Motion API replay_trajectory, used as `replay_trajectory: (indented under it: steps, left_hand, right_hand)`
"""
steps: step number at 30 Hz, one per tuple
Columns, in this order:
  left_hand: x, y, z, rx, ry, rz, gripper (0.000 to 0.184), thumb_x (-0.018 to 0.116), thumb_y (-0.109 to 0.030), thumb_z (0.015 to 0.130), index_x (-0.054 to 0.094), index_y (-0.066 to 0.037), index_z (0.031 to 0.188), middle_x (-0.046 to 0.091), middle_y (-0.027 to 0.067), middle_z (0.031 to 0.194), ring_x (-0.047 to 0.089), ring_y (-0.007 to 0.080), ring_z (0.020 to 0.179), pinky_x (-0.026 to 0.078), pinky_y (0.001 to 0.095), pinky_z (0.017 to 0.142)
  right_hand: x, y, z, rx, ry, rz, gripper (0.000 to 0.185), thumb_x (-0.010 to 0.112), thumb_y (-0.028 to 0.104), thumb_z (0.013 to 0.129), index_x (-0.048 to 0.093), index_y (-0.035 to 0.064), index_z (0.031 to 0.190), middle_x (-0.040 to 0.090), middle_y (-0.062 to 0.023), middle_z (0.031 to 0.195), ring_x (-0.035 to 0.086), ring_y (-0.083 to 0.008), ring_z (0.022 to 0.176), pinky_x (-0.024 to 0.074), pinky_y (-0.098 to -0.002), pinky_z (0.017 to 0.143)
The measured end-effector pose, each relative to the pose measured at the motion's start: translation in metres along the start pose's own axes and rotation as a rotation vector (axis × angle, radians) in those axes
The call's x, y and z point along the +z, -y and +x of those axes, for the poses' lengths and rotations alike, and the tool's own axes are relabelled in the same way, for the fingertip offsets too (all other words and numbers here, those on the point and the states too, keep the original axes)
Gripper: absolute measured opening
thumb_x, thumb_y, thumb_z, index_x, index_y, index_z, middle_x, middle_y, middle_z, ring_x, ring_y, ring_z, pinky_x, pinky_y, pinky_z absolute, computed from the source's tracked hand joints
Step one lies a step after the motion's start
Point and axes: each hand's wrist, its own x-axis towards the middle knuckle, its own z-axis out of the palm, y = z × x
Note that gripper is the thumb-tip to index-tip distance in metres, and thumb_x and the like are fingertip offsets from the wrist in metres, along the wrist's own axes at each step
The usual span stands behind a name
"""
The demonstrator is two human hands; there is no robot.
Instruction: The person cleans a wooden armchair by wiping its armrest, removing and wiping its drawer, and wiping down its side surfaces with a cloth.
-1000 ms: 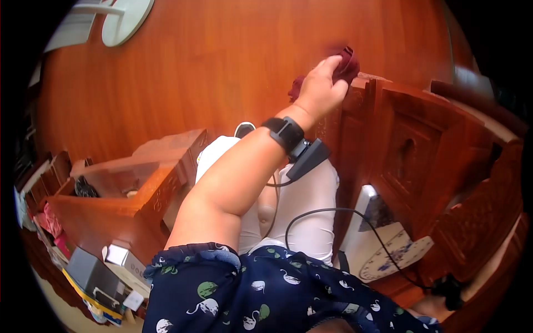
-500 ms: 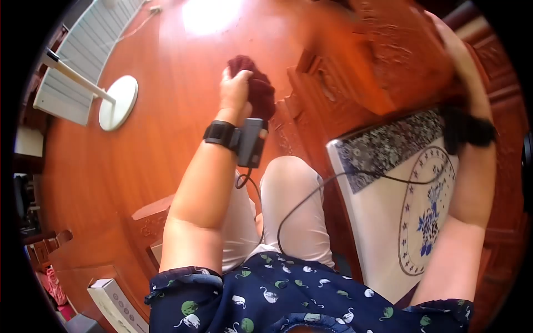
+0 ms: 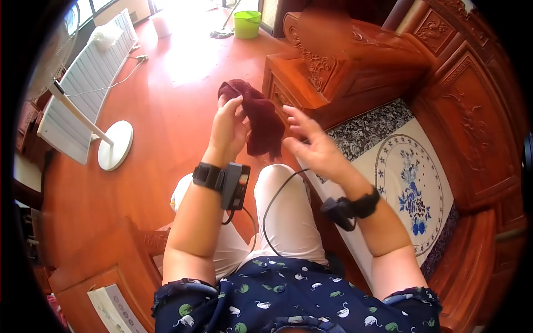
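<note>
A dark red cloth [image 3: 260, 119] hangs in front of my knees, folded over at its top. My left hand [image 3: 227, 125] grips its upper left part, thumb and fingers closed on the fabric. Just right of the cloth is my right hand [image 3: 316, 144], its fingers apart and holding nothing; a small gap shows between the fingertips and the fabric. Both wrists carry black straps with small box-shaped devices, and a thin black cable [image 3: 265, 213] runs across my lap.
To my right is a carved wooden bench with a white cushion [image 3: 383, 166] bearing a blue flower pattern. A white fan base [image 3: 115, 145] and a white radiator panel [image 3: 94, 72] stand at left. A green bucket [image 3: 247, 26] stands far ahead; a long box [image 3: 119, 311] lies at lower left.
My right hand has come from the bench at far right to beside the cloth. My left hand still holds the cloth, and the view has shifted to show more of the room ahead.
</note>
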Motion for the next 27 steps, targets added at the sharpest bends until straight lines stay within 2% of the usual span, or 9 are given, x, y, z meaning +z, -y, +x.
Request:
replay_trajectory:
  steps: [3,6,7,9,15,17,20,23,27]
  left_hand:
    - [0.0,0.001,-0.008,-0.059,0.03,-0.013,0.04,0.052,-0.011,0.085,0.033,-0.011,0.119,0.05,0.0086,0.107,0.053,0.0203,0.097,0.048,0.0347,0.077]
    - [-0.008,0.008,-0.01,-0.096,-0.104,0.053,0.043,0.057,-0.015,0.085,0.034,-0.01,0.121,0.051,0.0078,0.106,0.052,0.0183,0.096,0.045,0.0343,0.079]
    - [-0.016,0.013,-0.005,-0.112,-0.13,0.068,0.026,0.056,-0.017,0.087,0.046,-0.012,0.111,0.055,0.0024,0.1,0.054,0.0152,0.09,0.047,0.0299,0.076]
    - [-0.025,0.018,-0.002,-0.124,-0.106,0.091,0.027,0.056,-0.013,0.087,0.046,-0.01,0.112,0.056,0.0032,0.1,0.055,0.0148,0.09,0.048,0.0294,0.076]
    - [-0.023,0.03,0.014,-0.007,0.052,-0.136,0.034,0.057,-0.008,0.087,0.047,-0.003,0.119,0.059,0.0065,0.103,0.058,0.015,0.092,0.049,0.028,0.079]
    - [-0.004,0.035,0.011,0.044,0.109,-0.132,0.03,0.056,-0.008,0.088,0.051,-0.002,0.117,0.061,0.0049,0.1,0.059,0.0131,0.091,0.049,0.025,0.079]
    - [0.023,0.07,0.016,0.353,0.001,0.132,0.033,0.059,-0.01,0.086,0.052,0.001,0.116,0.054,0.008,0.111,0.053,0.0151,0.1,0.043,0.0253,0.086]
    - [0.029,0.104,0.035,0.869,-0.163,0.925,0.04,0.065,-0.01,0.079,0.051,0.006,0.113,0.046,0.0171,0.108,0.049,0.0303,0.098,0.041,0.0338,0.085]
    - [0.032,0.128,0.078,0.875,-0.542,1.094,0.037,0.053,-0.018,0.086,0.052,0.003,0.116,0.04,0.0186,0.12,0.038,0.0344,0.107,0.028,0.0455,0.091]
  right_hand:
    - [0.036,-0.056,0.026,-0.172,-0.135,0.052,0.06,0.059,0.009,0.084,0.032,0.0102,0.137,0.036,-0.0177,0.127,0.042,-0.022,0.118,0.0431,-0.0314,0.09]
    - [0.059,-0.08,0.047,-0.074,-0.133,0.252,0.057,0.057,0.005,0.082,0.035,0.0089,0.134,0.04,-0.0178,0.125,0.049,-0.0212,0.111,0.0438,-0.0298,0.089]
    - [0.062,-0.084,0.049,-0.066,-0.134,0.243,0.057,0.057,0.005,0.082,0.035,0.0089,0.134,0.04,-0.0178,0.125,0.049,-0.0212,0.111,0.0438,-0.0298,0.089]
    - [0.063,-0.085,0.05,-0.039,-0.137,0.27,0.054,0.056,0.002,0.081,0.039,0.0087,0.132,0.046,-0.015,0.117,0.055,-0.0188,0.101,0.0445,-0.0281,0.087]
    - [0.032,-0.029,0.022,0.056,-0.046,0.131,0.049,0.054,0.0,0.08,0.045,0.0064,0.128,0.048,-0.0126,0.115,0.059,-0.0178,0.095,0.0476,-0.026,0.081]
    - [0.012,-0.022,0.006,0.002,-0.114,-0.211,0.04,0.053,0.0,0.082,0.05,0.0031,0.122,0.05,-0.0105,0.113,0.059,-0.0182,0.095,0.048,-0.0255,0.08]
    - [-0.02,-0.032,-0.025,0.166,-0.216,-0.091,0.027,0.049,0.0,0.086,0.055,-0.0022,0.112,0.052,-0.0094,0.111,0.06,-0.0176,0.092,0.0494,-0.0258,0.078]
    - [-0.044,-0.047,-0.051,0.262,-0.273,-0.12,0.025,0.047,0.003,0.089,0.054,-0.0038,0.112,0.055,-0.0095,0.11,0.06,-0.0176,0.091,0.0491,-0.0268,0.077]
    - [-0.059,-0.061,-0.071,0.346,-0.392,-0.063,0.023,0.047,0.004,0.09,0.056,-0.003,0.11,0.058,-0.01,0.107,0.06,-0.0168,0.089,0.0483,-0.0262,0.076]
